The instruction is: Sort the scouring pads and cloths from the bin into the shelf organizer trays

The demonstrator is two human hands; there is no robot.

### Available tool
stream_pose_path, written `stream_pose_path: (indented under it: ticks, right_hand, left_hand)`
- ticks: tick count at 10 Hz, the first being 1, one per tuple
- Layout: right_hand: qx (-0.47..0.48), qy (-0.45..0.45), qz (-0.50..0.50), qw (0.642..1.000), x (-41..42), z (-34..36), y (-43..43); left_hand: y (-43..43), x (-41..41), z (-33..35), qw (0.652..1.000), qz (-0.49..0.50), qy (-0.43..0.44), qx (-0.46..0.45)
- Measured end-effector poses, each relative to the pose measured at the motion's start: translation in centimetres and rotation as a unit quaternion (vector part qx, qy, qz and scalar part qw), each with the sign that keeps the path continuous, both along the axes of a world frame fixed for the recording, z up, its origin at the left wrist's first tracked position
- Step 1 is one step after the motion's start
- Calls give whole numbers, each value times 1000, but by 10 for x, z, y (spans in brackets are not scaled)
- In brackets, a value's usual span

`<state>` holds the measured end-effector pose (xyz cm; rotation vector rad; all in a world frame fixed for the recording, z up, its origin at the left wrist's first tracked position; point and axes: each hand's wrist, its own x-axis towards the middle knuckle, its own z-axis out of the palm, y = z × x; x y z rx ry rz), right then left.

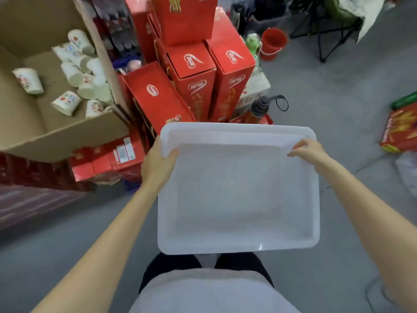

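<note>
The see-through white plastic bin (237, 130) is held up over the grey floor (338, 91), in front of the person. L hand (158, 160) grips its left rim & R hand (309, 150) grips its right rim. Bin's empty inside. No pads, cloths or trays in view, so sorting is prob. done.

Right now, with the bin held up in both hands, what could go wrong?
1. The right hand seems to hold the bin by its fingertips only; it could slip and tip.
2. Stacked red boxes and a dark bottle stand just past the bin's far edge; a forward swing might knock them.
3. The bin looks empty, so there may be nothing left to sort.
</note>
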<state>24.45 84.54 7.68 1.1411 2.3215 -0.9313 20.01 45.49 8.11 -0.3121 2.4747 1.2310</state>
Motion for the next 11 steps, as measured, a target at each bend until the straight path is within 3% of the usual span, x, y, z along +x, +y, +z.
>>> stream_pose_path:
  ticks: [4,6,9,11]
  right_hand:
    - [4,-61,85,995,6,-303,93]
    - [-57,-14,79,995,-1,-407,101]
    - [-63,21,125,990,-14,-458,106]
    - [-29,3,191,981,-9,-424,99]
  left_hand:
    - [99,79,-303,978,118,-167,-48]
    - [112,88,-392,969,186,-157,-32]
    - [129,84,-453,968,178,-172,-37]
    - [125,99,-415,982,91,-135,-98]
